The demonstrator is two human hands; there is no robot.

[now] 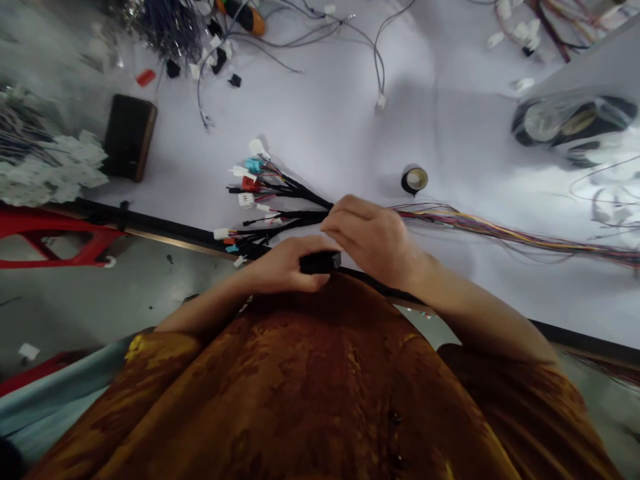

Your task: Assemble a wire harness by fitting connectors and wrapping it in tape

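My left hand (287, 265) is wrapped round a black block-shaped connector (320, 262) near the table's front edge. Just right of it, my right hand (373, 237) has its fingers pressed together over the wire harness, where black-wrapped branches (305, 192) meet. What its fingertips grip is hidden. The branches fan out to the left and end in white, red and blue connectors (253, 165). From under my right hand, loose coloured wires (480, 230) run off to the right. A roll of black tape (415, 179) lies behind the wires.
A dark phone-like object (130, 137) lies at the left, beside a pile of white connectors (50, 167). Grey wires (375, 50) and a cable bundle (170, 27) are at the back. Bagged rolls (575, 123) sit at the right. A red frame (55, 233) stands below the table edge.
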